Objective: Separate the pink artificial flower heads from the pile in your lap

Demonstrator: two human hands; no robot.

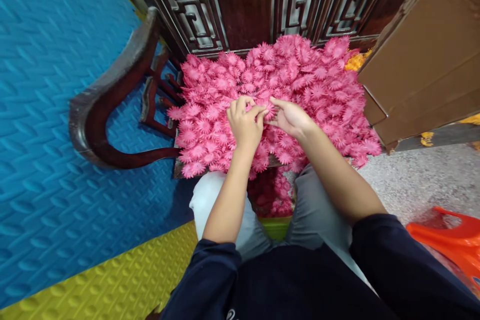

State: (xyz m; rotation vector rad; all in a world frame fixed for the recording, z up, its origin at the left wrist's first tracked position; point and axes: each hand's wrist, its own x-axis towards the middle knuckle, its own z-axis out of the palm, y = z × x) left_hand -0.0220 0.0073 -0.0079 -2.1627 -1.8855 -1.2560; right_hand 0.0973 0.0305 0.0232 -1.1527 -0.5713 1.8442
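A big heap of pink artificial flowers (300, 75) covers the seat of a dark carved wooden chair (112, 95). Both of my hands meet over the middle of the heap. My left hand (244, 122) is curled, its fingertips pinched on one pink flower (268, 111). My right hand (290, 117) pinches the same flower from the other side. More pink flowers (273, 195) lie in a green container between my knees.
A brown cardboard box (423, 60) stands at the right, with yellow flowers (356, 61) behind it. An orange plastic stool (450, 242) is at the lower right. Blue (56, 85) and yellow foam mats (123, 280) cover the floor at the left.
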